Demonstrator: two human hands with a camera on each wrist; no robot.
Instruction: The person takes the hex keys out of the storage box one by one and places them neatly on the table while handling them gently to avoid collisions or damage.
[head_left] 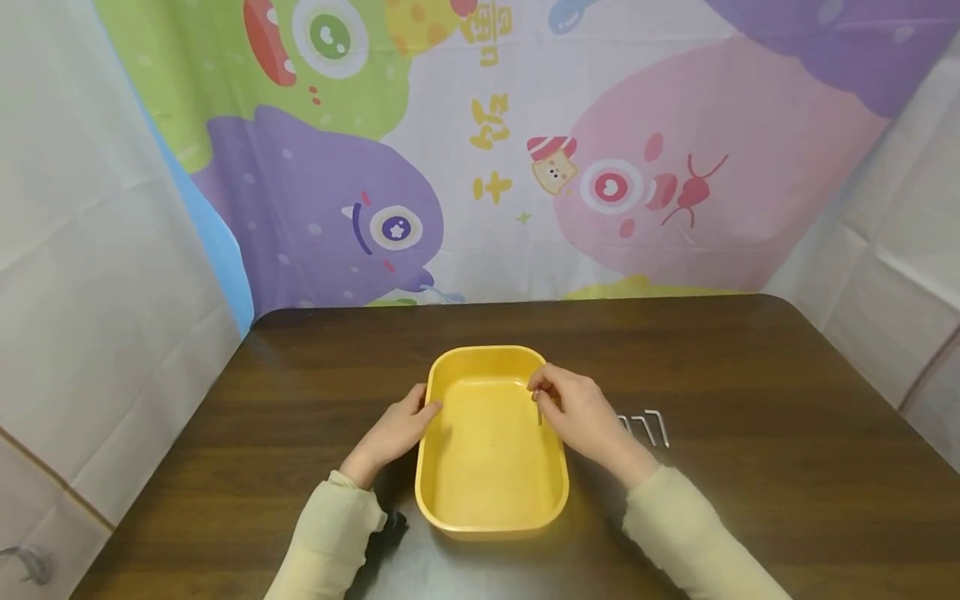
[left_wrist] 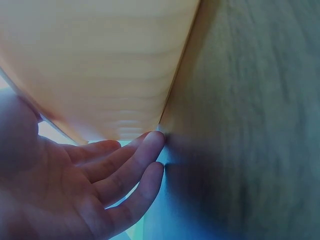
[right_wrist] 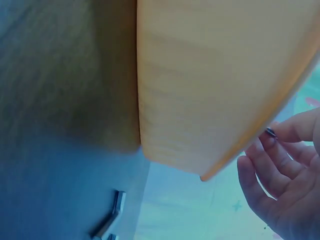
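Note:
A yellow plastic bin [head_left: 491, 450] with rounded corners stands on the table. My left hand [head_left: 397, 427] holds its left side, thumb hooked over the rim. In the left wrist view the fingers [left_wrist: 131, 172] of that hand lie along the outer wall, tips down by the tabletop. Over the bin's right rim, my right hand [head_left: 581, 412] pinches a small metal hex key [head_left: 538, 408] between thumb and fingers. Its shaft points down inside the bin; the rest is hidden by the fingers. Only the dark end of the key [right_wrist: 270, 132] shows in the right wrist view.
To the right of the bin, several L-shaped hex keys [head_left: 658, 427] lie on the dark wooden table [head_left: 750, 500], partly behind the right hand. A cartoon-printed cloth [head_left: 480, 250] hangs beyond the far edge. Something black [head_left: 393, 523] shows under the left sleeve.

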